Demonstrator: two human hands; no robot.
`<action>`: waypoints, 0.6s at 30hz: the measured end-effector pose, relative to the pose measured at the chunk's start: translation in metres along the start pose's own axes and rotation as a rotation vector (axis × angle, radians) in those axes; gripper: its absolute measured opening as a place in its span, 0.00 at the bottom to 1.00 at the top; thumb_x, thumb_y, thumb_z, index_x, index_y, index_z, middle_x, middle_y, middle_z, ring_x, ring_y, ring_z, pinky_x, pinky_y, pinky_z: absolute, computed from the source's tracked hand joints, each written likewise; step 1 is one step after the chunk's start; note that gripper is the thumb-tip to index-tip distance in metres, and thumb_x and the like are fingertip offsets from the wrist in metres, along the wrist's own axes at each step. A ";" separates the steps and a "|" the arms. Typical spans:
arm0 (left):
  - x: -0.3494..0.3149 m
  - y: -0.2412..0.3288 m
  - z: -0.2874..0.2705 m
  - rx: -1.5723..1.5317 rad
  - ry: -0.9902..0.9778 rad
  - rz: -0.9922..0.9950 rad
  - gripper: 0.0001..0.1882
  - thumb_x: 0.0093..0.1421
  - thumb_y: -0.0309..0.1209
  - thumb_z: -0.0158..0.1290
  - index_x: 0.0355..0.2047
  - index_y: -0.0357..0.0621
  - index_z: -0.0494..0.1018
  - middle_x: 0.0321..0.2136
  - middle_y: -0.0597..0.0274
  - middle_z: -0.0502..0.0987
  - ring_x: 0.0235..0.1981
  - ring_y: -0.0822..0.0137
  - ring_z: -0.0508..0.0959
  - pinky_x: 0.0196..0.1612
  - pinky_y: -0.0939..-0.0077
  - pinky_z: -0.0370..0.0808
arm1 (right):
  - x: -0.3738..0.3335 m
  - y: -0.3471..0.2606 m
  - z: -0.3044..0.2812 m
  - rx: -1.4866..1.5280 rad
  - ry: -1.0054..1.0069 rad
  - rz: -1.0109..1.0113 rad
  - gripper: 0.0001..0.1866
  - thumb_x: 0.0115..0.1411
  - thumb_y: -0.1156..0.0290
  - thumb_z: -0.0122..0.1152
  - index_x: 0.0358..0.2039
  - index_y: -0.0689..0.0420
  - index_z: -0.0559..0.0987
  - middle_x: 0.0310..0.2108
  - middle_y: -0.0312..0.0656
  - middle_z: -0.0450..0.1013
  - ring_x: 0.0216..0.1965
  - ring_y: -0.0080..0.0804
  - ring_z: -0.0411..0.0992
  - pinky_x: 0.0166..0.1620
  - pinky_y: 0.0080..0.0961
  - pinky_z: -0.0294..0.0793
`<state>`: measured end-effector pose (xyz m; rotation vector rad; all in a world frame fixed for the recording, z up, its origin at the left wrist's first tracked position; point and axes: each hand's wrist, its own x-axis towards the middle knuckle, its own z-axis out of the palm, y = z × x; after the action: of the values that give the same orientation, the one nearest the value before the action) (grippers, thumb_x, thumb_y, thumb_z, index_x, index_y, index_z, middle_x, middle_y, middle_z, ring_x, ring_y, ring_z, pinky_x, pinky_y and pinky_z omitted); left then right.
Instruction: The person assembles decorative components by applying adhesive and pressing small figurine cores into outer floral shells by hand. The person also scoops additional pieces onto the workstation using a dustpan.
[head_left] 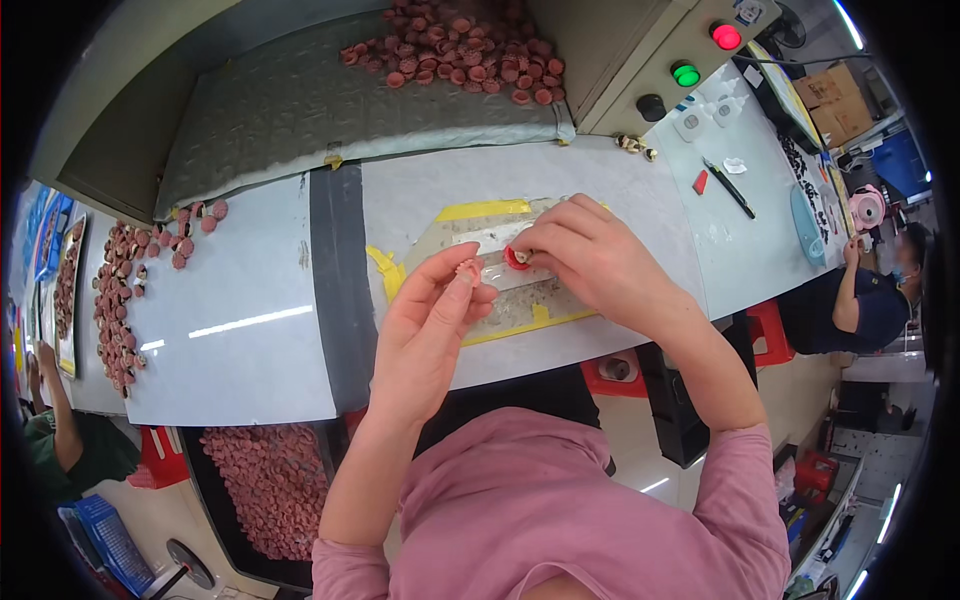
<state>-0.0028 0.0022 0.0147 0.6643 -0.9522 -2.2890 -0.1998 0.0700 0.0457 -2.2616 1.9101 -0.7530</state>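
Between the thumb and fingers of my left hand [432,318] is a small pink cup-shaped piece [469,271] with a bumpy rim. My right hand [590,250], just to its right, pinches a small pale piece at a round red holder [516,258]; my fingers partly cover that piece, so its kind is unclear. Both hands are over a pale work plate [520,304] edged with yellow tape, on the white table.
A machine opening ahead holds a heap of pink cups [460,55] on a grey mat. Round pink pieces [120,310] lie at left; a black bin [265,500] of them stands below. A pen [730,190] lies at right. Co-workers' arms [848,290] show at both sides.
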 end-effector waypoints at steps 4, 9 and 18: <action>0.000 -0.004 -0.012 -0.109 -0.076 0.023 0.16 0.64 0.28 0.46 0.52 0.40 0.66 0.42 0.63 0.72 0.39 0.76 0.72 0.45 0.81 0.70 | 0.004 -0.002 0.004 -0.125 -0.061 -0.073 0.08 0.47 0.74 0.55 0.31 0.56 0.74 0.30 0.39 0.68 0.36 0.36 0.68 0.40 0.30 0.69; 0.000 -0.002 -0.016 -0.167 -0.055 -0.018 0.15 0.65 0.31 0.45 0.52 0.42 0.65 0.42 0.66 0.71 0.40 0.76 0.71 0.46 0.81 0.67 | 0.006 -0.013 0.008 -0.217 -0.066 -0.042 0.09 0.46 0.74 0.55 0.31 0.57 0.74 0.30 0.40 0.68 0.36 0.37 0.68 0.41 0.30 0.69; -0.004 0.000 -0.020 -0.274 -0.106 -0.021 0.15 0.65 0.31 0.45 0.52 0.43 0.64 0.41 0.66 0.71 0.42 0.75 0.71 0.46 0.81 0.67 | -0.004 -0.013 0.017 -0.015 0.021 0.128 0.07 0.51 0.76 0.58 0.33 0.58 0.75 0.30 0.42 0.69 0.36 0.40 0.67 0.40 0.32 0.69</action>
<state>0.0129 -0.0045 0.0036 0.4423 -0.6615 -2.4329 -0.1811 0.0728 0.0343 -2.1236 2.0526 -0.7502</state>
